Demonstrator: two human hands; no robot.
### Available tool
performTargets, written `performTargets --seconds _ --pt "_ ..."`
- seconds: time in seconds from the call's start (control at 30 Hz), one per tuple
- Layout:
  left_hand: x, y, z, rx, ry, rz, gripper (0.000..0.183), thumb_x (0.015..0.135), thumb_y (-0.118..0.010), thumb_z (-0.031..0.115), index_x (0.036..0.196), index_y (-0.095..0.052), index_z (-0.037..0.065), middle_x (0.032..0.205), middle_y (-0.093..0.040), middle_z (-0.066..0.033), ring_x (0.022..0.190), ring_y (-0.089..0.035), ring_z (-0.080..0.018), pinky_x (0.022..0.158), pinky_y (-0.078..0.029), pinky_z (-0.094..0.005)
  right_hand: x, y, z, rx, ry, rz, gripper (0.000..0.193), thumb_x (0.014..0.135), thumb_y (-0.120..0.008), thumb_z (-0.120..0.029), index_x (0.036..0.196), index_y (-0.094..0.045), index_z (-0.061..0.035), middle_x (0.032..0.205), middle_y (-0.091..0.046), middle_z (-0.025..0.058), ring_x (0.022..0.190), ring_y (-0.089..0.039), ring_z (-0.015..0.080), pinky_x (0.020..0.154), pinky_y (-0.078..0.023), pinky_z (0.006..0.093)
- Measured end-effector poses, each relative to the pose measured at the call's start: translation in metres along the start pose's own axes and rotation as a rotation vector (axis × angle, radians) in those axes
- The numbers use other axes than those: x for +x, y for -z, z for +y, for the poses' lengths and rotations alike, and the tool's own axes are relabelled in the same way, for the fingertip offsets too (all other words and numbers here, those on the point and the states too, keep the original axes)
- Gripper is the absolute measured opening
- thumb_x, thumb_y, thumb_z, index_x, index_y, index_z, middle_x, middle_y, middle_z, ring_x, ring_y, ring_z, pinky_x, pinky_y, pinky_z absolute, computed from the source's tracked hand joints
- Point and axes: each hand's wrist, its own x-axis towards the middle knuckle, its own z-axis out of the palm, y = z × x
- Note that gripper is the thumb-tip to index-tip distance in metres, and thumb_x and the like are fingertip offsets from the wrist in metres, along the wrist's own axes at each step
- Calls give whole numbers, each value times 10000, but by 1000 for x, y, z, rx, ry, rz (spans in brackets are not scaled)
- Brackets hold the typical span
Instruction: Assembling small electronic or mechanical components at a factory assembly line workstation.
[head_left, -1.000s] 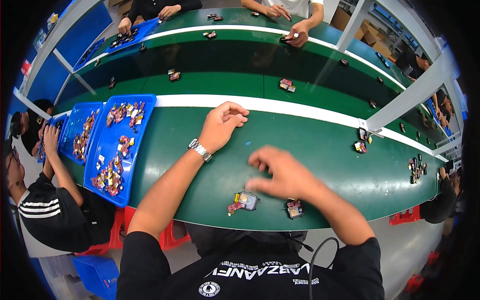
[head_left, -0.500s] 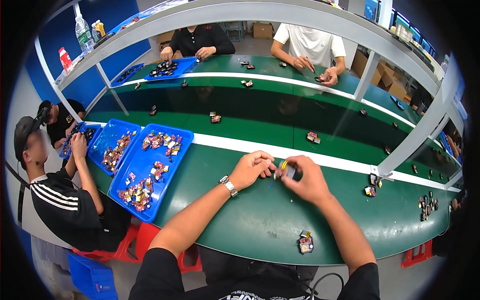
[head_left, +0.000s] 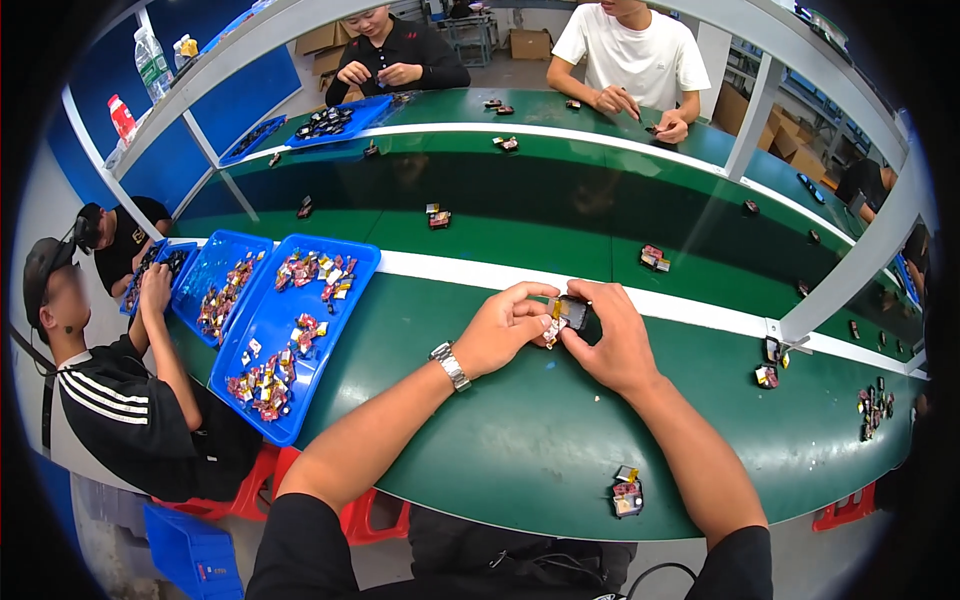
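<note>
Above the green bench my right hand [head_left: 618,345] grips a small black plastic casing [head_left: 575,313] between thumb and fingers. From the left, my left hand [head_left: 497,332] pinches a small circuit board with yellow and white parts [head_left: 553,328] at the casing's edge. Whether the two pieces are still joined, I cannot tell. Near the front edge of the bench lies another opened device [head_left: 627,495], with a yellow-and-silver piece beside its red board. A blue tray [head_left: 330,355] of loose red, yellow and white boards stands left of my left forearm.
A second blue tray [head_left: 205,280] adjoins the first, beside a seated co-worker [head_left: 110,370]. A conveyor belt [head_left: 520,220] carries scattered devices beyond a white rail [head_left: 450,268]. A metal post [head_left: 840,270] rises at right, near a pile of small parts [head_left: 875,408]. Two people work opposite.
My left fingers have closed on the small board, and the black casing now shows plainly in my right hand. The view has shifted slightly. The far-left person opposite has lifted both hands from the tray.
</note>
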Motion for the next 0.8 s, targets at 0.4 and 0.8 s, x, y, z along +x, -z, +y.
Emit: performTargets --seconds 0.4,0.8 --pt "-2 0 2 -152 105 16 364 1018 -501 145 1350 -480 -2 1139 -635 -117 973 -660 -174 903 -568 -346 -1 -2 4 9 22 81 578 714 -780 -54 1243 -547 -26 1125 -629 139 1024 -593 321 895 -490 395" --pt "2 15 5 -27 115 37 320 974 -595 140 1265 -580 9 1050 -662 -83 874 -649 -106 772 -545 -250 1 6 -6 96 186 -91 563 757 -739 0 1281 -550 -84 1216 -594 106 1106 -590 307 916 -517 385"
